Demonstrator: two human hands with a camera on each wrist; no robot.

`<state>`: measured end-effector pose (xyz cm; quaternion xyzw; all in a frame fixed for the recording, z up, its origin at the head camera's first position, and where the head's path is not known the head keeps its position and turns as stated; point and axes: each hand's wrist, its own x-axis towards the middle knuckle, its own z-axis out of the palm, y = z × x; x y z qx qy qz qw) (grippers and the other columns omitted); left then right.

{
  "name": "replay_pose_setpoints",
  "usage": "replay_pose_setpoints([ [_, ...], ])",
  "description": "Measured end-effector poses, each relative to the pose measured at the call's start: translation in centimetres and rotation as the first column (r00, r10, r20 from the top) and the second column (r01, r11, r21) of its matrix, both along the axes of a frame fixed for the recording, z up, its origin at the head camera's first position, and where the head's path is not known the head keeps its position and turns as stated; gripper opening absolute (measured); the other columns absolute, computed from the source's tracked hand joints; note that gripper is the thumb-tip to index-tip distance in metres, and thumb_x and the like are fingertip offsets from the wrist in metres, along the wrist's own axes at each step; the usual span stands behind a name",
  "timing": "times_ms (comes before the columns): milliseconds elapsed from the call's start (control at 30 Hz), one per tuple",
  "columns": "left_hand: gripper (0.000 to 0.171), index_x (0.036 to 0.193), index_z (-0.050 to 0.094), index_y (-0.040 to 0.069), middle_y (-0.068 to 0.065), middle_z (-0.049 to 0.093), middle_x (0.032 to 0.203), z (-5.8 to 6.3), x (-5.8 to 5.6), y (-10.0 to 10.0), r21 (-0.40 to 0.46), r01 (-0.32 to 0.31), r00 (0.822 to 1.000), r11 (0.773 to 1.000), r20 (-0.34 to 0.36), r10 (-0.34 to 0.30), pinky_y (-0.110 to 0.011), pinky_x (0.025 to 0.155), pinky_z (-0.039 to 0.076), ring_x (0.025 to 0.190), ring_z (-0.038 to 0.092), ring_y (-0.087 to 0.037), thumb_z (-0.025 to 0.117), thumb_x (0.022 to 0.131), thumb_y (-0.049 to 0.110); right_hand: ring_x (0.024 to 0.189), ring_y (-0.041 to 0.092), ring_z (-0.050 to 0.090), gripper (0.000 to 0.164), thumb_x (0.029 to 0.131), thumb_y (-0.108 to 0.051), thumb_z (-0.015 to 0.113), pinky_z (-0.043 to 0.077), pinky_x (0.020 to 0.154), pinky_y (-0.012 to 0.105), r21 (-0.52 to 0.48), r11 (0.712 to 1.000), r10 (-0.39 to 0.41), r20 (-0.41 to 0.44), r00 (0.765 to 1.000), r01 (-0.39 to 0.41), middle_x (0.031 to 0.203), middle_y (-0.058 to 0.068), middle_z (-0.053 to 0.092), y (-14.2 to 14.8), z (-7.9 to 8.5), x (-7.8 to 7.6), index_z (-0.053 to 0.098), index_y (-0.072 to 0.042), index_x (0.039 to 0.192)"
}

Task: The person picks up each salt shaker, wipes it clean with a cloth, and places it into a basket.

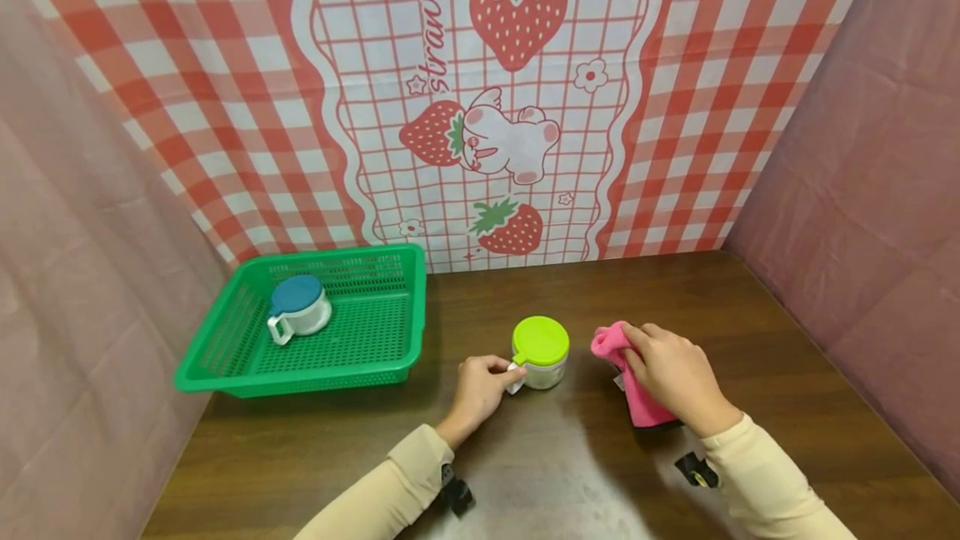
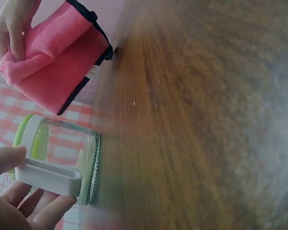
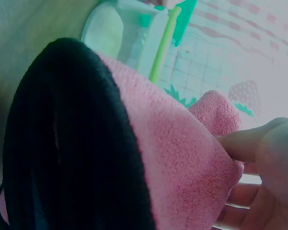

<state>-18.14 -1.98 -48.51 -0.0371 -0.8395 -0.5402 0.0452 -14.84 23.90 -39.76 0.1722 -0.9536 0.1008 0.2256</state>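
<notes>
A clear glass jar with a lime-green lid stands upright on the wooden table. My left hand holds its white handle, thumb on one side and fingers on the other. To the right of the jar, my right hand pinches a pink cloth near its top. The cloth has a dark edging and a small white tag, and its lower part hangs down close over the table. In the right wrist view the pink cloth shows a terry surface and a black edge.
A green plastic basket stands at the left rear of the table. Inside it sits a clear jar with a blue lid and a white handle. A strawberry-print checked cloth hangs behind, with pink curtains at both sides.
</notes>
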Motion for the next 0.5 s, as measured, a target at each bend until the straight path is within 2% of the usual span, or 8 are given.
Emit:
replay_pose_setpoints([
  [133,0.022,0.079,0.075,0.003,-0.007,0.073,0.074,0.1,-0.1,0.0,0.009,0.009,1.0,1.0,0.005,-0.009,-0.018,0.058,0.045,0.064,0.055,-0.005,0.082,0.077,0.024,0.067,0.032,0.064,0.029,0.082,-0.013,0.074,0.05,0.056,0.051,0.013,1.0,0.012,-0.018,1.0,-0.012,0.082,0.01,0.066,-0.8,-0.9,0.1,0.071,-0.004,0.109],
  [333,0.022,0.082,0.073,0.0,-0.01,0.072,0.075,0.1,0.0,0.1,0.039,0.015,1.0,0.999,0.006,-0.016,-0.019,0.057,0.048,0.064,0.057,-0.006,0.083,0.076,0.02,0.066,0.031,0.063,0.027,0.081,-0.013,0.075,0.051,0.056,0.049,0.021,1.0,0.021,0.001,1.0,-0.022,0.08,0.008,0.065,-2.1,-2.3,0.0,0.071,-0.006,0.106],
  [500,0.028,0.096,0.072,-0.002,-0.015,0.074,0.084,0.3,0.0,0.1,0.072,0.022,1.0,0.997,0.01,-0.023,-0.021,0.062,0.053,0.075,0.069,-0.017,0.082,0.076,0.016,0.057,0.027,0.057,0.021,0.079,-0.014,0.077,0.047,0.05,0.045,0.036,0.998,0.042,0.002,0.999,-0.042,0.07,0.004,0.056,-3.0,-3.5,-0.1,0.071,-0.007,0.097],
])
